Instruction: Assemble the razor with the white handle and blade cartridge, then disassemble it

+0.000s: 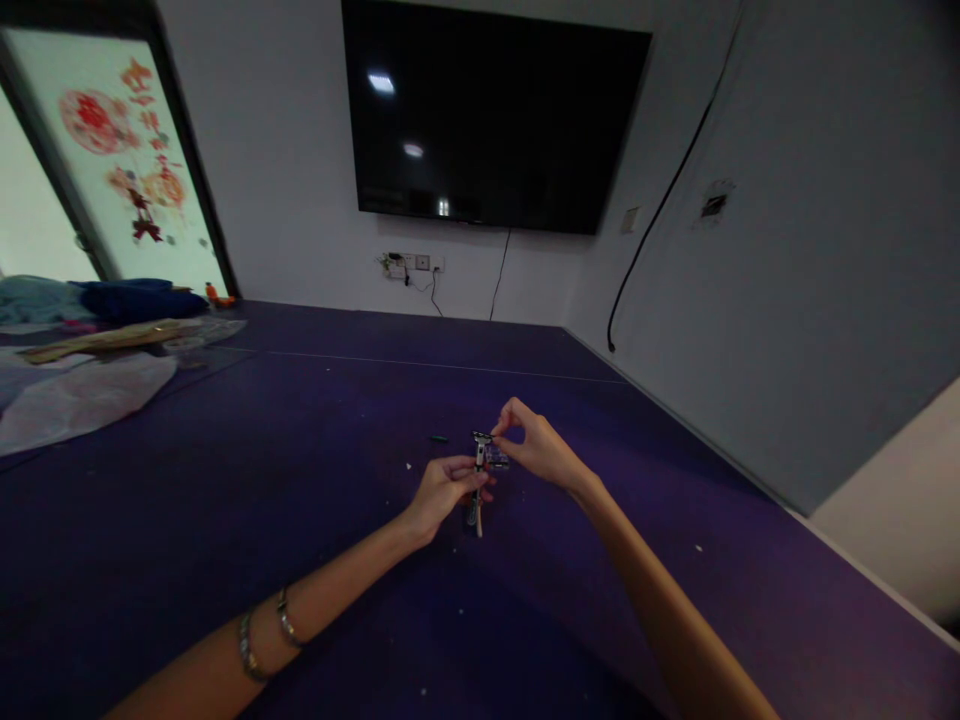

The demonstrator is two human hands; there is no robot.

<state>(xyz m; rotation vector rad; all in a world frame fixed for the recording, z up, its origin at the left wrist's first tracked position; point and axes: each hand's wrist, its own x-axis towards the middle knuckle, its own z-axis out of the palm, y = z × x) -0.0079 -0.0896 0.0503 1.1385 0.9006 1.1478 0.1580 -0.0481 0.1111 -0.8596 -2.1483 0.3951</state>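
Observation:
Just right of the picture's centre, a razor stands upright with its dark, wide head at the top. My left hand is closed around the razor's handle, thumb across the front. At the right end of the head, my right hand is closed in a pinch, thumb against forefinger. Behind the razor shows a small patterned item, partly covered, its kind unclear. A short dark green strip lies on the purple surface left of the razor. Below my left hand, a dark and pale long piece is partly hidden.
Plastic sheeting and folded cloths lie at the far left. A large television hangs on the wall ahead, above sockets with cables. A black cable hangs down the right wall. Small white bits dot the surface.

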